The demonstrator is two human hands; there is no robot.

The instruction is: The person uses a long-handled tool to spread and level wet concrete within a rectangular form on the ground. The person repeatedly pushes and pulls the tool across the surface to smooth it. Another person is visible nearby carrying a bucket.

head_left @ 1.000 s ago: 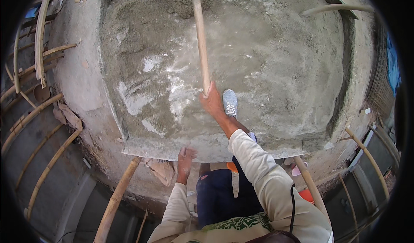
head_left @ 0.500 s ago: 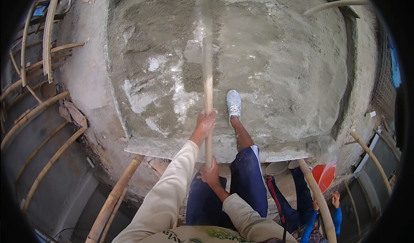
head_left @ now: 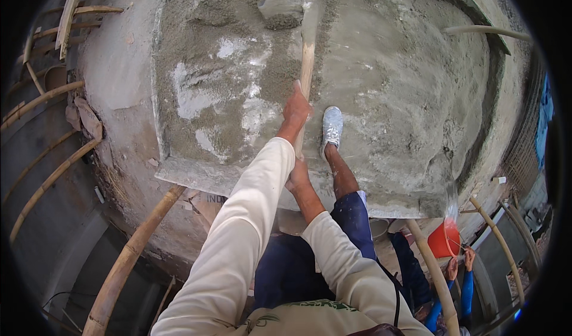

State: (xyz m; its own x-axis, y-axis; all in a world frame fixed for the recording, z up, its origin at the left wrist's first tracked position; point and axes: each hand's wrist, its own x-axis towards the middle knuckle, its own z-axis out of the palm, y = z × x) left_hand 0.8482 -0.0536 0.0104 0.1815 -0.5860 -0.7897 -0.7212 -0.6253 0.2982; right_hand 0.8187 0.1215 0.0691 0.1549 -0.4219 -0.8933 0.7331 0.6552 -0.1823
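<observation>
Both my hands are wrapped round the wooden handle of a hoe (head_left: pixel 307 65). My left hand (head_left: pixel 296 108) grips it farther up, with the thumb lying along the wood. Closer to my body, my right hand (head_left: pixel 300 174) closes on the lower end, partly behind my left sleeve. The hoe's mortar-coated blade (head_left: pixel 282 8) rests at the far side in wet grey mortar (head_left: pixel 381 56), which spreads over a wide, shallow mixing tray (head_left: pixel 196 181). Whitish bare patches show in the mortar left of the handle. My shoe (head_left: pixel 332 126) stands in the mix, right of the handle.
At the near right, a co-worker's hands (head_left: pixel 462 263) tip a red bucket (head_left: pixel 444 239), and water runs into the tray's corner. Another pole (head_left: pixel 485 32) reaches over the far right edge. Bamboo poles (head_left: pixel 134 258) stand near and left, beside a drop to a lower level.
The hoe blade has moved away from me across the mortar, and both hands have gone forward with the handle. At the right, the red bucket has tilted and its water now reaches the tray.
</observation>
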